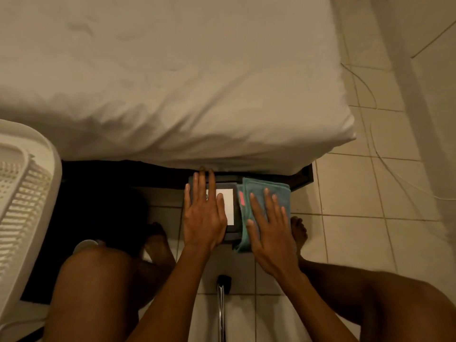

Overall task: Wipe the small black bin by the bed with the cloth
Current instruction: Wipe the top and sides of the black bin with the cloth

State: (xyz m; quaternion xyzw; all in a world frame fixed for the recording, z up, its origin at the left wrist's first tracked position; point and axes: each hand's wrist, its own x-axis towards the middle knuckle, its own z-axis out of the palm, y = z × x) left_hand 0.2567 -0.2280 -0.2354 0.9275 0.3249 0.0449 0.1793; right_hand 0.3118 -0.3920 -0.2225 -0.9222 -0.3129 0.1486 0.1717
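Note:
The small black bin (pixel 234 230) stands on the tiled floor just below the bed's edge, seen from above, with a white panel (pixel 228 206) on its top. My left hand (pixel 204 215) lies flat on the left half of the bin's top, fingers straight and together. A folded teal cloth (pixel 274 187) with a pink tag covers the bin's right side. My right hand (pixel 269 230) presses flat on that cloth, fingers spread. Much of the bin is hidden under both hands and the cloth.
The bed (pixel 172 82) with a white sheet fills the top of the view. A white slatted basket (pixel 22 193) stands at the left. My knees and bare feet flank the bin. A chrome rod with a black tip (pixel 222 292) lies on the floor, thin cables (pixel 370 124) at right.

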